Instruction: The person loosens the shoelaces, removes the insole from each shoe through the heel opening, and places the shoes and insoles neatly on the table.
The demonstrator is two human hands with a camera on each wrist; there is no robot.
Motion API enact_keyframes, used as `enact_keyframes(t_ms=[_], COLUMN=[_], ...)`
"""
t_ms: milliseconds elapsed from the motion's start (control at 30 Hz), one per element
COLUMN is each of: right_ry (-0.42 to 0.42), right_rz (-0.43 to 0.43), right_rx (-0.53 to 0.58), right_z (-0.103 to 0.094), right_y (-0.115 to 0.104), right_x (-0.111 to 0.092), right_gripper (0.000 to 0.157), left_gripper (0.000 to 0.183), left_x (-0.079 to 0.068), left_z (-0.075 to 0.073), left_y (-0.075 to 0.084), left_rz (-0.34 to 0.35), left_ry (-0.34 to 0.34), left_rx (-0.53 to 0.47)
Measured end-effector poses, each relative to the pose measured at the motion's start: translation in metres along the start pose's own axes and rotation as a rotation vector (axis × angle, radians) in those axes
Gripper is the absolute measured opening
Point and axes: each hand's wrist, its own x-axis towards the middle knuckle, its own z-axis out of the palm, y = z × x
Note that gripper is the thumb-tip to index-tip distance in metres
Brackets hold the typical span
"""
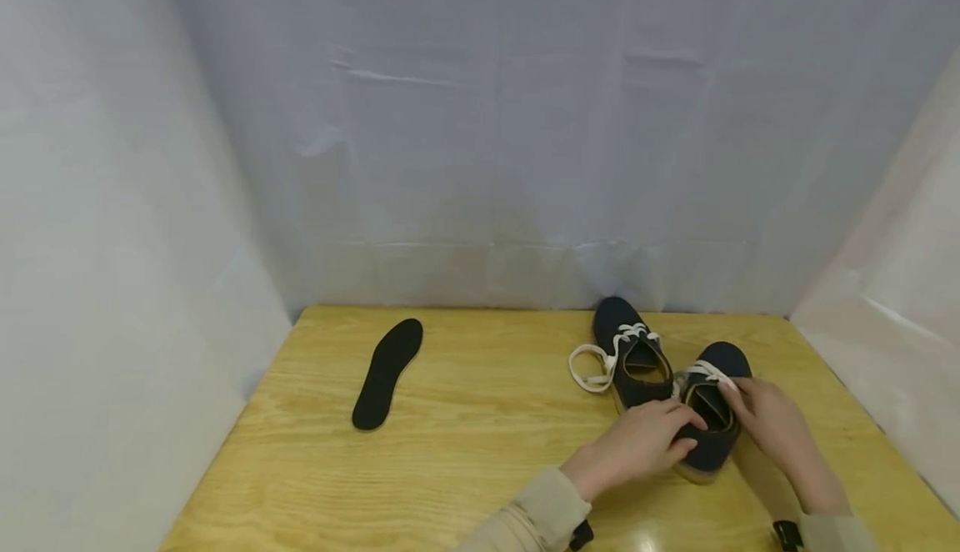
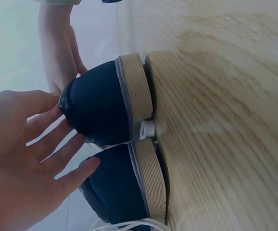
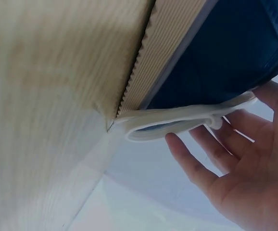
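The right-hand of two dark navy lace-up sneakers stands on the table, its toe away from me. My left hand holds its heel collar, thumb outside and forefinger over the opening's edge. Across the opening, my right hand pinches the edge by the laces; the right wrist view shows its fingers beside a white lace loop. Close on the left stands the other sneaker, with a big loop of white lace lying out at its side. My left little finger overlaps that sneaker's heel in the left wrist view.
A black insole lies flat on the left part of the wooden table. Pale sheeting hangs behind the table's back edge and along both sides. The left sneaker's toe reaches that back edge.
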Motion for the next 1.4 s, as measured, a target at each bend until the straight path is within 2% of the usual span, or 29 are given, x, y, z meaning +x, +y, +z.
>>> enact_keyframes(t_ms=[133, 567, 967, 1400], right_ry=[0.008, 0.023, -0.03, -0.079], right_rz=[0.014, 0.004, 0.01, 0.033], right_rx=[0.007, 0.011, -0.027, -0.007], right_z=[0.0, -0.004, -0.004, -0.007], right_y=[-0.004, -0.02, -0.035, -0.048], right_x=[-0.008, -0.019, -0.024, -0.028], right_gripper=[0.042, 0.037, 0.036, 0.039], left_gripper=[0.027, 0.023, 0.023, 0.018], left_x=[-0.006, -0.022, -0.04, -0.053], left_z=[-0.001, -0.009, -0.018, -0.019], left_y=[-0.003, -0.009, -0.016, -0.027], left_rz=[0.007, 0.028, 0.025, 0.067], left_ry=[0.007, 0.022, 0.01, 0.043], left_rx=[-0.025, -0.058, -0.094, -0.106])
